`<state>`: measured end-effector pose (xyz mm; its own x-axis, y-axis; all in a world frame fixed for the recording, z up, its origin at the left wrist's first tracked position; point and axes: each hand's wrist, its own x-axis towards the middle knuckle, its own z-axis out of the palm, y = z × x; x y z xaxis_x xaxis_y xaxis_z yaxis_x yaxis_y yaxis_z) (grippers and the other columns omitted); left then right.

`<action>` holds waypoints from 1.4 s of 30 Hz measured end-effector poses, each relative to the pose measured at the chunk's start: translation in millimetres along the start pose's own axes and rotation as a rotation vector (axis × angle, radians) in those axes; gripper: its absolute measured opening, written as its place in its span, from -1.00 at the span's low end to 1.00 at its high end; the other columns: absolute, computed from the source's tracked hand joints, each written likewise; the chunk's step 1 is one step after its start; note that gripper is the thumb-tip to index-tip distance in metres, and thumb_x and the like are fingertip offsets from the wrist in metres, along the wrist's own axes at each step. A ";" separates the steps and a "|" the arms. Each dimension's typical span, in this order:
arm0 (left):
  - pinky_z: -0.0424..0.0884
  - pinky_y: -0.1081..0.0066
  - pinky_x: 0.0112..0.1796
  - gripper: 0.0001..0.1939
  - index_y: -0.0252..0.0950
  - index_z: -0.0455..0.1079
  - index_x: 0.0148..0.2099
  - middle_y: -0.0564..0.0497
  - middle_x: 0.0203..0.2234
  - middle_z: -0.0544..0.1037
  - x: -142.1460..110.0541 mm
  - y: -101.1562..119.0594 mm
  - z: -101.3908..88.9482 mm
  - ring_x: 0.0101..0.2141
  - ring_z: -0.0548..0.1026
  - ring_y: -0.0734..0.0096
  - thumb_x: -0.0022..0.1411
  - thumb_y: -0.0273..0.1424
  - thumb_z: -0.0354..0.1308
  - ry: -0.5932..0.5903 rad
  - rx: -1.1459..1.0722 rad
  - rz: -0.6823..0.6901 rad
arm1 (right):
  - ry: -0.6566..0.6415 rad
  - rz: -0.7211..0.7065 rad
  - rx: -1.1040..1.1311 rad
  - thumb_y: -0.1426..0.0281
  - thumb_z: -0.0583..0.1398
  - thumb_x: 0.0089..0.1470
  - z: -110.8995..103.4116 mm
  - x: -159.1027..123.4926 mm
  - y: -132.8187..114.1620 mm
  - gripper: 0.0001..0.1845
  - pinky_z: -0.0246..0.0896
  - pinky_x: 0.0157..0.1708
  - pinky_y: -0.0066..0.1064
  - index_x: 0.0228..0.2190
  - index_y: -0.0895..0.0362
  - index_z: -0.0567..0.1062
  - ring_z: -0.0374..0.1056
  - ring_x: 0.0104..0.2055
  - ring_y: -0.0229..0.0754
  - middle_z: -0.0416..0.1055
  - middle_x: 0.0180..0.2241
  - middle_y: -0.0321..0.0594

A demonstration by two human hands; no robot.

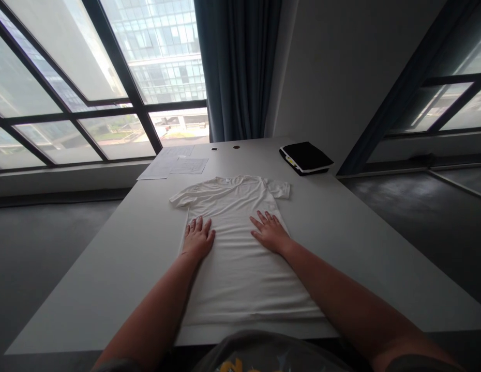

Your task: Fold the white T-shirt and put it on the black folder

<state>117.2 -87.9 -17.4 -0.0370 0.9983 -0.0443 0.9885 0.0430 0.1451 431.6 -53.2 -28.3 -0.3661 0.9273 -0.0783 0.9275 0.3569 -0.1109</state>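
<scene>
my left hand (198, 237) and right hand (269, 232) lie palm down on the white t-shirt (240, 281), fingers spread apart and clamped on nothing; the shirt lies on the tabletop (104, 279), collar away from me, hem near the edge by my body; creases run crosswise below my hands, and the sleeve on my left (183, 199) looks rumpled; if i press unevenly, the soft-looking cloth could bunch or skew; if i drag it towards me, the hem could slip over the edge; a hard push forward could disturb the papers (189, 166) or the black item (308, 155) beyond it
</scene>
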 end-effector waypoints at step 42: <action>-0.19 -0.16 0.44 -0.16 -0.15 -0.13 0.57 0.05 0.54 -0.18 268.4 20.3 -7.1 0.51 -0.19 0.10 0.39 0.09 -0.34 -0.015 0.010 -0.065 | -0.026 -0.032 0.176 -0.01 0.10 0.33 -2.4 -17.5 -1.7 -0.24 -0.43 0.49 0.11 0.46 -0.13 0.11 -0.37 0.56 0.16 -0.28 0.53 -0.19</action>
<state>126.4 181.1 -19.3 -0.0988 0.9928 -0.0677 0.9856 0.1070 0.1312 436.6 -69.8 -24.4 -0.3987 0.9119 -0.0972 0.8891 0.3584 -0.2848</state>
